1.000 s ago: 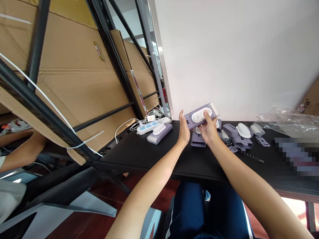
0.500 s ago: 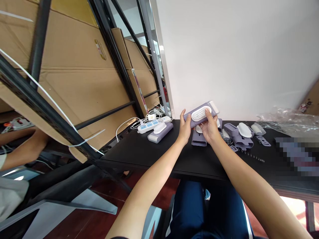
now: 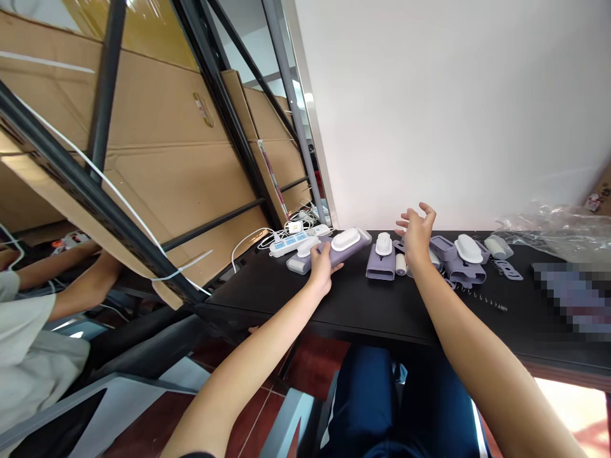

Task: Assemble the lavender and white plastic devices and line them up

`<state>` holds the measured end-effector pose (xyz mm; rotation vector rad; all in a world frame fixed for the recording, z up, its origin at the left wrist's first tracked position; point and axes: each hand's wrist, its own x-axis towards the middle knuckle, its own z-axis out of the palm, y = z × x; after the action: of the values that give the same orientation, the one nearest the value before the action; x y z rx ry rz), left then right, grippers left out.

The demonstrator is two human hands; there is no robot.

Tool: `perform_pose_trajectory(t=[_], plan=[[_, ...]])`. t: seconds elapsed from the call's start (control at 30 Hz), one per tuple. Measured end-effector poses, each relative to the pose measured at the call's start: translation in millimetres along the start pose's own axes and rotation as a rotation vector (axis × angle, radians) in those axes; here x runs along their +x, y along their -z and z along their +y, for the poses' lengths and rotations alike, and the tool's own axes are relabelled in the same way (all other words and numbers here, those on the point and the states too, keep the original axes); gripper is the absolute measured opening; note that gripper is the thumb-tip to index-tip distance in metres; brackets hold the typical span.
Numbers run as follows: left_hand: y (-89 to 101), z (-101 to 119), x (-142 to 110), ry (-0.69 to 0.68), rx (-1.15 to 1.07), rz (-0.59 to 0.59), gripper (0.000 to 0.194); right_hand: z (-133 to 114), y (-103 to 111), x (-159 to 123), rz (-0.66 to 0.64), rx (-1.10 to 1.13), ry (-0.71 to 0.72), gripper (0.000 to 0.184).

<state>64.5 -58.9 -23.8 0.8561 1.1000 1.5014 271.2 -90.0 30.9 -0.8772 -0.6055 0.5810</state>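
1. A matte black table [image 3: 363, 318] runs along a smooth white wall [image 3: 429, 108], and sheets of corrugated cardboard [image 3: 157, 191] lean against black steel racking [image 3: 229, 127] beyond it. All places below are taken from the upright lilac holder [image 3: 380, 264] at the table's middle.
2. The left hand's [image 3: 322, 267] fingers curl around a long lilac plastic brush [image 3: 344, 247], gripping its squared body under a smooth white oval top. The brush lies tilted, just left of the holder, its lower end on the tabletop as far as the view shows.
3. The right hand's [image 3: 417, 232] fingers [image 3: 424, 213] are spread and gently curved, touching nothing, in the air just right of the holder.
4. A short white cylinder [image 3: 401, 264] stands touching distance from the holder's right side.
5. Farther right lie a boxy lilac tray [image 3: 442, 247], a glossy white oval cover [image 3: 468, 248], a moulded lilac piece [image 3: 463, 273], and a perforated lilac strip [image 3: 508, 270].
6. Well left of the holder sit a white power strip [image 3: 291, 245] with blue switches and tangled white cables [image 3: 252, 242].
7. Crumpled clear plastic film [image 3: 548, 226] lies at the far right.
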Motion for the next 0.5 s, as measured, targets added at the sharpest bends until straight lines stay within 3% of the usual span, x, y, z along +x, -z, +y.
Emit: perform_pose_trajectory(t=[0.1, 0.23, 0.3, 0.4, 0.5], plan=[[23.6, 2.8, -7.2, 0.073, -0.056, 0.017, 0.024, -2.4, 0.7, 3.4, -0.005, 0.016, -0.005, 0.036], [45.8, 6.0, -17.7, 0.027, -0.093, -0.031, 0.027, -5.0, 3.7, 7.5, -0.006, -0.016, -0.006, 0.036], [55.5, 5.2, -22.6, 0.007, -0.046, -0.078, 0.038, -6.1, 6.2, 10.1, -0.007, -0.066, 0.011, 0.037], [70.2, 2.5, -28.1, -0.075, 0.18, -0.089, 0.067, -6.3, 10.8, 15.6, 0.01, -0.109, 0.046, 0.04], [81.3, 2.6, -32.4, -0.288, 0.611, -0.103, 0.084, -5.7, 15.8, 22.3, 0.02, -0.164, 0.058, 0.044]])
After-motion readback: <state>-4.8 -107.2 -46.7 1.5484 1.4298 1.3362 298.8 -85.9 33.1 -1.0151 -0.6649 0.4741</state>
